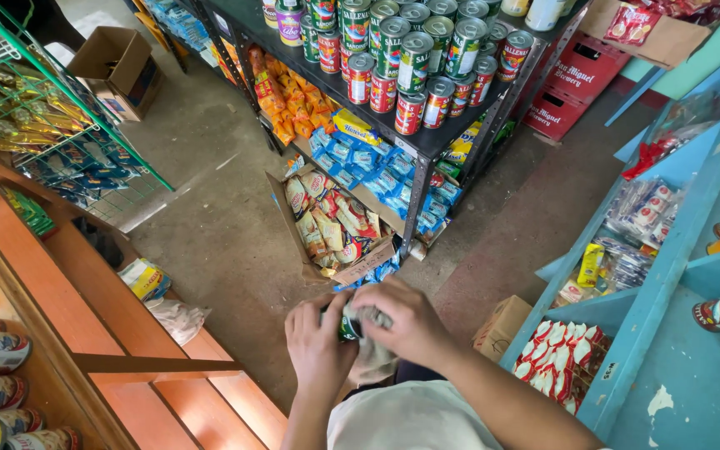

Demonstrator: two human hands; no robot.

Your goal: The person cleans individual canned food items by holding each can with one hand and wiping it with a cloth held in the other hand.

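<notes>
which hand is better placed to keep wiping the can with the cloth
Right, probably. The right hand lies over the grey cloth, pressing it on the can, while the left hand grips the can from the other side.

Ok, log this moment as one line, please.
left hand: grips can | right hand: presses cloth on can | in front: open box of packets, shelf of stacked cans

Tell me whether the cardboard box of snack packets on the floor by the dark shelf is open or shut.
Open: the cardboard box has its flaps spread, and the snack packets inside lie in plain view.
</notes>
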